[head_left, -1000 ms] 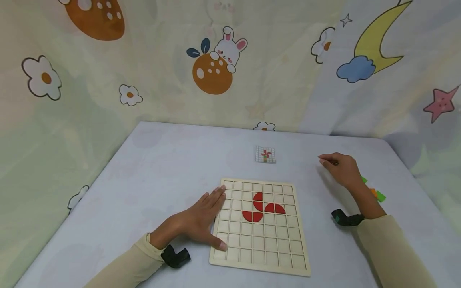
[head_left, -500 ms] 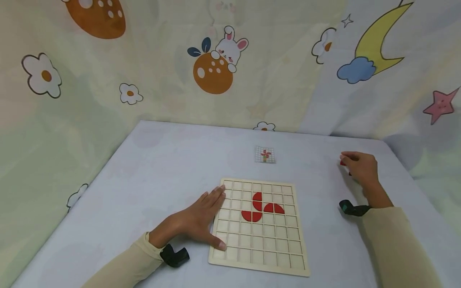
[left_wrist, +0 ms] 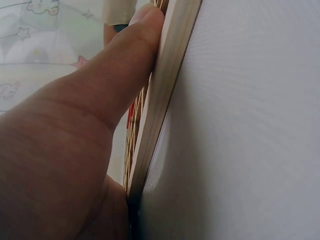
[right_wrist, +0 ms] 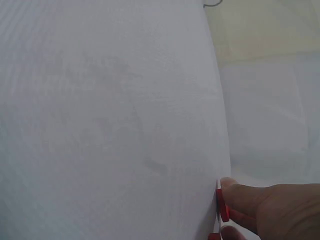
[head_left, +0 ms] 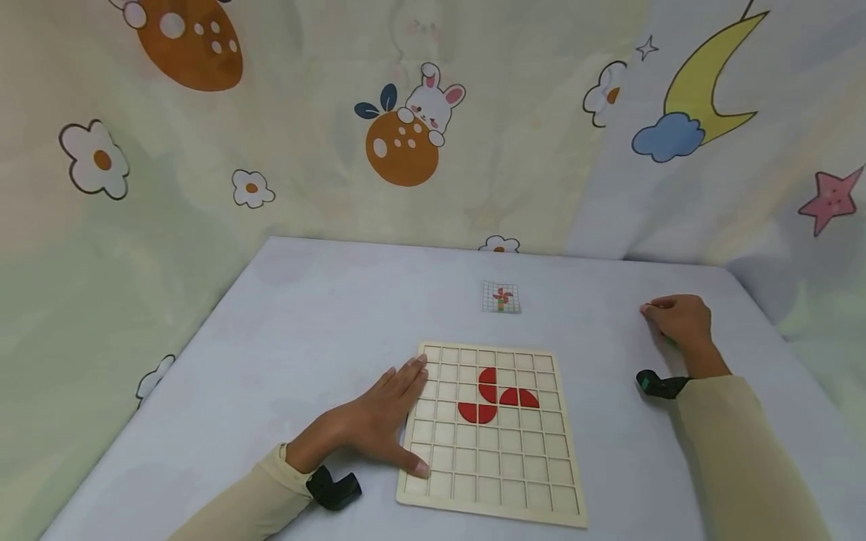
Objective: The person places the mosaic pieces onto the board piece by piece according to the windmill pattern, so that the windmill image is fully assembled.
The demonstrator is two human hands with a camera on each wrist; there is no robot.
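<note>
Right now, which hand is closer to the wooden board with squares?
The left hand. It rests on the left edge of the wooden board. The right hand is off to the board's right, not touching it.

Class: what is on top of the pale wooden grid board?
Six red quarter-circle pieces lie in three pairs on the board. The left hand partly covers the board's left side; anything beneath is hidden.

Here's the left hand (left_wrist: 65, 135), big on the left, thumb (left_wrist: 127, 62) pressed along the pale wooden board (left_wrist: 167, 75), seen edge-on! A red sliver (left_wrist: 131, 114) peeks past, beige sleeve (left_wrist: 118, 12) above, white tabletop (left_wrist: 250, 125) filling the right.
</note>
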